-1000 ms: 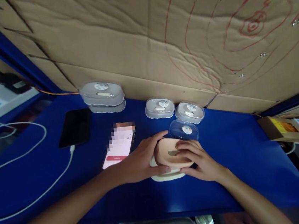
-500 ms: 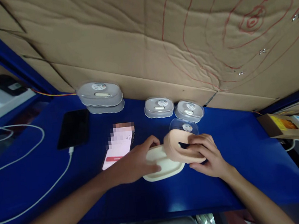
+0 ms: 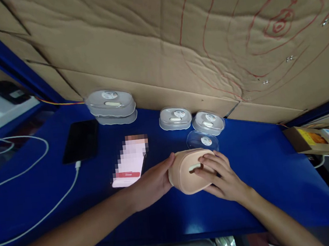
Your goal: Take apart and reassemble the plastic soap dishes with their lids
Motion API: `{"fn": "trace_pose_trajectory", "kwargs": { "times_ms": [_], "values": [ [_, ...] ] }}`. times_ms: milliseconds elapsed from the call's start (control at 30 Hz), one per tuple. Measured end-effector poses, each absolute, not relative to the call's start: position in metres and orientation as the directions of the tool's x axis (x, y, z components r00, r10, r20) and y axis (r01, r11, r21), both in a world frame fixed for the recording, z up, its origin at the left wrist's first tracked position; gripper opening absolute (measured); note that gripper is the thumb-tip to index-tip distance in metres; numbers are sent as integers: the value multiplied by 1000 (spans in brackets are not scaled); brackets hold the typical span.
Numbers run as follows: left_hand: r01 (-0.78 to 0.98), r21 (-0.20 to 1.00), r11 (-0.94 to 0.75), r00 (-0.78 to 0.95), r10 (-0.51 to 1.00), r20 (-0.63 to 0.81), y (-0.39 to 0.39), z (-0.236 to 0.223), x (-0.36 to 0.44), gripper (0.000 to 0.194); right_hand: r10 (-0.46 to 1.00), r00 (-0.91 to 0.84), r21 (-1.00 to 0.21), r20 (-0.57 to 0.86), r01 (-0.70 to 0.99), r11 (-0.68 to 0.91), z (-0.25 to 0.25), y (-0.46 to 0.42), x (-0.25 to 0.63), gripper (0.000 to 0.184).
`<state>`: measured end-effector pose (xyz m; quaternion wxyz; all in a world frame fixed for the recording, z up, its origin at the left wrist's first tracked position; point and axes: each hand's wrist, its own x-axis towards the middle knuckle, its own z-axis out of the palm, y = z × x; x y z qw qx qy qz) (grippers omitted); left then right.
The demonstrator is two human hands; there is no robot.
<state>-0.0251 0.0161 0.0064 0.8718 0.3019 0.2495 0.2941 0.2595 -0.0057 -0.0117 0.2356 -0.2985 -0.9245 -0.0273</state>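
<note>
Peach box (image 3: 185, 181) tilted over the surface (image 3: 261, 152), left fingers (image 3: 165, 166) gripping its side, right fingers (image 3: 211, 164) clasping its top, and if that left hold slackens, it could tip and knock the clear cover (image 3: 195, 140) just beyond!

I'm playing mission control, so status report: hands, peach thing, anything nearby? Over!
Left grip: holding peach slotted cover by left side. Right grip: on top, at slot. Cover: tilted. Clear plastic lid: just behind.
</note>
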Motion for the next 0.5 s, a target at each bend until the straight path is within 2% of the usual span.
{"fn": "trace_pose_trajectory", "kwargs": {
  "times_ms": [100, 200, 267, 333, 400, 467, 500],
  "values": [
    [-375, 686, 624, 729, 655, -197, 14, 7, -25, 60, 536, -717, -81, 446, 564, 822, -14, -7, 256, 58],
    [-383, 773, 507, 739, 669, -73, 11, 13, -25, 67, 532, -709, -52, 464, 577, 815, -16, -8, 252, 55],
    [-369, 816, 445, 726, 686, -46, 8, 16, -25, 71, 518, -704, -44, 486, 572, 819, -18, -8, 251, 56],
    [-352, 828, 437, 666, 738, -107, 8, 16, -25, 62, 532, -662, -103, 529, 571, 814, -19, -7, 254, 64],
    [-349, 810, 471, 556, 800, -226, 10, 13, -25, 54, 619, -564, -223, 546, 615, 757, -21, -2, 259, 71],
    [-385, 762, 521, 438, 830, -346, 16, 10, -27, 47, 745, -459, -306, 483, 709, 635, -23, 8, 266, 71],
    [-412, 729, 547, 391, 829, -401, 19, 9, -29, 43, 799, -419, -310, 431, 763, 567, -24, 13, 271, 71]
  ]
}}
